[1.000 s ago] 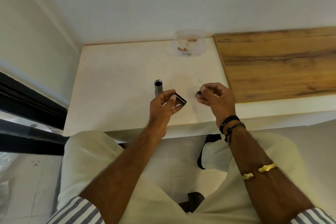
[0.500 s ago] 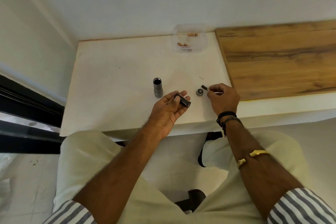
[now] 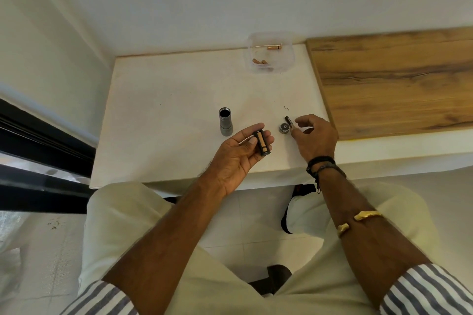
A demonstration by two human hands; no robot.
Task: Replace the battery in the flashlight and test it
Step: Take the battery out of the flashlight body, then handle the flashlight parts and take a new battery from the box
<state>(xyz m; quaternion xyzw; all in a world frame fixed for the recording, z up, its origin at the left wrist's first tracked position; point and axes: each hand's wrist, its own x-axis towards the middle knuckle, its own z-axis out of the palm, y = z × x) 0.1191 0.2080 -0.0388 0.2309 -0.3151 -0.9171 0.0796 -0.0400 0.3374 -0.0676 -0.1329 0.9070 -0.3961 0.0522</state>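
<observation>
The grey flashlight body [image 3: 225, 122] stands upright on the white table [image 3: 163, 120], its open end facing up. My left hand [image 3: 240, 155] lies palm up over the table's front part and holds a black battery holder [image 3: 339, 145] with a copper-coloured battery in it. The flashlight's round end cap [image 3: 283, 128] rests on the table to the right. Just beside it lies a dark battery [image 3: 289, 122], with the fingertips of my right hand [image 3: 314, 137] touching its near end.
A clear plastic box [image 3: 270, 52] with several copper-topped batteries stands at the table's back edge. A wooden board [image 3: 394, 82] covers the surface to the right. A wall runs behind and to the left. My knees are below the table's front edge.
My left hand has turned palm up, showing the holder with its battery. My right hand has moved right past the end cap, which now lies on the table, and lowered the dark battery beside it.
</observation>
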